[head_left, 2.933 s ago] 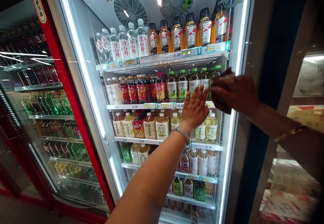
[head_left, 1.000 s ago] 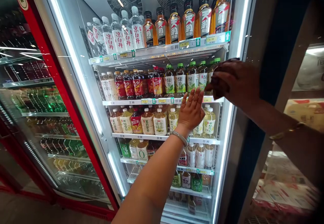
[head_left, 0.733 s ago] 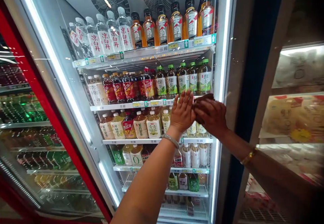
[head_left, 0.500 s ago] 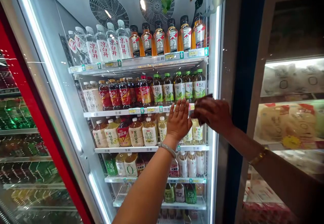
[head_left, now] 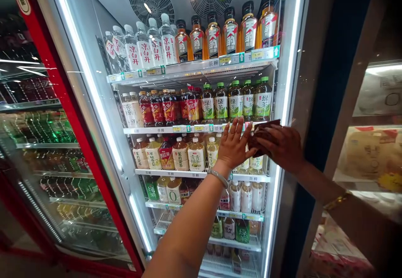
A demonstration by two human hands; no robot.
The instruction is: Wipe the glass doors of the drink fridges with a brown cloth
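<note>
In the head view, your left hand [head_left: 234, 146] lay flat on the glass front of the drinks cooler [head_left: 309, 81]. Its fingers were spread and it gripped nothing. Your right hand [head_left: 282, 148] was curled over a dark brown cloth [head_left: 262, 132], pinning it to the same pane just beside your left fingertips, level with the price strip under the green tea bottles [head_left: 235, 101].

The risks, as I judge them:

- **Overlapping hands.** Your hands were almost touching. A sideways sweep of the cloth could run into your left fingers, bunch the fabric and leave a streak.
- **Fresh prints.** Your bare left palm on the glass would likely leave marks where it rested.
- **Scratches.** The pale bracelet [head_left: 219, 176] on your left wrist sat close to the pane. The gold bangle [head_left: 337, 200] on your right forearm hung farther back. If either wrist dropped toward the glass, metal could scratch it.
- **Door movement.** You were leaning in with both arms outstretched. If the door was not latched, which I could not tell, hard pressure might shift it and rattle the bottles on the shelves.
- **Losing the cloth.** Only part of the cloth showed under your fingers, so a loose hold could let it slide down the pane.
</note>
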